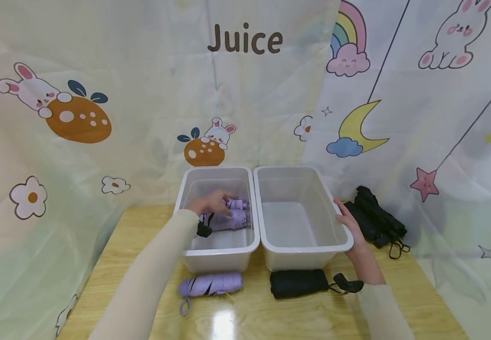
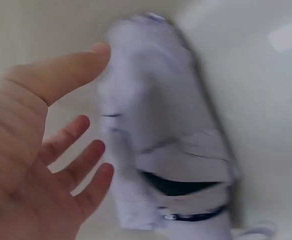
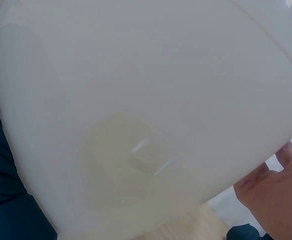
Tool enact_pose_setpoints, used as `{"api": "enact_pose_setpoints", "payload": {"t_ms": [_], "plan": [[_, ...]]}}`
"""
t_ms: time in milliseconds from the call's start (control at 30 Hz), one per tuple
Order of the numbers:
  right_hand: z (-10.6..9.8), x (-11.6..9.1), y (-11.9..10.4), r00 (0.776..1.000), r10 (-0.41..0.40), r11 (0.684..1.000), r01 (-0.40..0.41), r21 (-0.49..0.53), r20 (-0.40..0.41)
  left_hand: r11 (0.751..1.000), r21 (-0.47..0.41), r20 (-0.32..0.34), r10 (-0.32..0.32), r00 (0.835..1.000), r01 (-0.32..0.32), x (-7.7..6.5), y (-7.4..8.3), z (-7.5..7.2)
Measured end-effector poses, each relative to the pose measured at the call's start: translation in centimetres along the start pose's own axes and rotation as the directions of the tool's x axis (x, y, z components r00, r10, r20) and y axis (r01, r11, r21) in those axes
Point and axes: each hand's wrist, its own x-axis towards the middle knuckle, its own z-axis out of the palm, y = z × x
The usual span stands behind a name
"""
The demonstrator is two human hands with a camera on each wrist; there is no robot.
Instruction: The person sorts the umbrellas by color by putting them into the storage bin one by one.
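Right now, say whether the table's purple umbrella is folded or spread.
Folded: the purple umbrella lies in a slim roll before the left bin.

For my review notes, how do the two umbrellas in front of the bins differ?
The purple umbrella has dark marks; the black umbrella looks plain. The purple umbrella's loop is at its left end; the black umbrella's handle lies at its right. Both lie on the table.

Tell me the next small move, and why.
Probably move the left grip to the purple umbrella on the table: the grip seems to hold nothing, over two purple umbrellas inside the left bin, while this one lies in front of that bin.
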Motion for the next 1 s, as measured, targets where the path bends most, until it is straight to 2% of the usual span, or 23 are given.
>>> {"api": "enact_pose_setpoints", "payload": {"t_ms": [67,233,400,533,667,800,900,1000], "plan": [[0.0,0.0,0.0,1.000,0.005,1.000,-0.005,0.000,-0.004,0.997,-0.067,-0.041,0.034,0.999,-0.037,-0.4,0.4,-1.0],[-0.3,-0.5,0.2,0.999,0.024,0.999,-0.023,0.030,-0.024,0.982,-0.153,-0.094,0.101,0.991,-0.114,-2.1,2.1,-3.9],[-0.4,-0.5,0.1,0.999,0.029,0.998,-0.027,0.059,-0.032,0.973,-0.115,-0.175,0.180,0.968,-0.201,-5.1,4.2,-6.3],[-0.3,-0.2,-0.1,0.999,0.032,0.997,-0.029,0.066,-0.041,0.961,-0.045,-0.249,0.253,0.935,-0.272,-8.5,5.4,-6.9],[-0.2,-0.1,-0.1,0.999,0.023,0.998,-0.020,0.068,-0.041,0.935,0.047,-0.301,0.349,0.887,-0.352,-12.5,6.8,-6.3],[-0.2,0.0,0.0,0.999,0.025,0.998,-0.023,0.058,-0.031,0.897,0.143,-0.331,0.442,0.834,-0.419,-16.8,8.1,-4.3],[0.0,0.0,0.0,0.999,0.036,0.998,-0.035,0.054,-0.025,0.874,0.192,-0.332,0.486,0.809,-0.446,-19.7,8.8,-2.2],[0.1,0.1,-0.2,0.999,0.040,0.997,-0.039,0.066,-0.021,0.853,0.241,-0.339,0.521,0.784,-0.463,-21.9,9.0,-0.5]]}}
